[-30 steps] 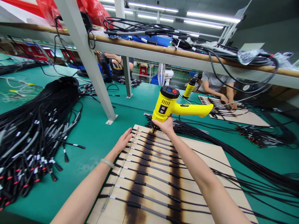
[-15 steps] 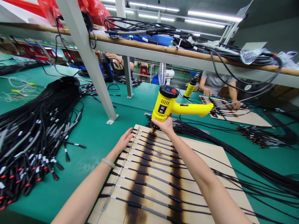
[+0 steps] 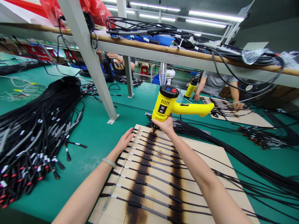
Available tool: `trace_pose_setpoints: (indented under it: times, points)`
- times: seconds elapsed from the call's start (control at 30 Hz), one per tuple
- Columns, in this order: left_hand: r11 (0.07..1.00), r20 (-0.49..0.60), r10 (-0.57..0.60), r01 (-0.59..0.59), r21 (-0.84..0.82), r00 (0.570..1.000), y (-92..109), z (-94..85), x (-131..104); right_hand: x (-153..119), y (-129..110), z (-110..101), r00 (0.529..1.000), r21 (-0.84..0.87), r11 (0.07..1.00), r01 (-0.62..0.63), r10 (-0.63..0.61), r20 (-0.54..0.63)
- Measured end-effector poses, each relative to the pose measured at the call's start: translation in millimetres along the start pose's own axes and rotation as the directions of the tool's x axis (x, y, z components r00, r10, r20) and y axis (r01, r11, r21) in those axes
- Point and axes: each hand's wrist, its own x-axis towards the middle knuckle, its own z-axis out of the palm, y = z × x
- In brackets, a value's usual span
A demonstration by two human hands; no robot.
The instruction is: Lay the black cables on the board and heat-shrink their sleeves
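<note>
right hand (image 3: 165, 125) grips one heat gun (image 3: 173, 105) | left hand (image 3: 125, 140) flat, fingers open | one board (image 3: 205, 155)

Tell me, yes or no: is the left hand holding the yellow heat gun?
No, the right hand holds the yellow heat gun; the left hand lies flat on the wooden board.

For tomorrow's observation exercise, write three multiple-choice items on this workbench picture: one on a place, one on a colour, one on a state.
1. Where does the left hand rest?
A on the wooden board's left edge
B on the shelf
C on the cable heap

2. What colour is the heat gun?
A red
B yellow
C blue

3. How is the right hand?
A open and flat
B out of sight
C closed on the heat gun

A: the palm lies by the wooden board.
B: its body is yellow.
C: the fingers wrap under its barrel.
</note>
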Motion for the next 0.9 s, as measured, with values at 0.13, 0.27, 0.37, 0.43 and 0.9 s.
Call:
trace_pose_setpoints:
  times: [0.13, 0.27, 0.37, 0.43, 0.9]
  points:
    - [1.0, -0.001, -0.003, 0.003, 0.009, 1.0, 1.0, 0.0, -0.6, -0.3, 0.2, -0.1, 1.0, -0.009, 1.0, -0.008, 0.008, 0.001]
    - [1.0, -0.002, 0.005, -0.005, 0.021, 1.0, 1.2, -0.2, -0.6, -0.1, -0.3, 1.0, 1.0, 0.0, 1.0, -0.004, 0.004, 0.003]
    - [1.0, -0.004, 0.003, -0.003, -0.005, 1.0, 1.4, 0.0, -0.7, -0.5, 1.2, 1.7, 1.0, 0.023, 1.0, 0.001, -0.002, 0.013]
    - [1.0, -0.007, 0.0, -0.001, -0.029, 1.0, 1.7, 0.3, -1.0, -0.9, 2.6, 2.1, 1.0, 0.023, 1.0, 0.002, -0.002, 0.023]
    - [1.0, 0.004, -0.001, 0.001, -0.015, 1.0, 3.6, 0.2, -1.9, -0.5, 5.2, 5.2, 1.0, 0.007, 1.0, -0.006, 0.006, 0.023]
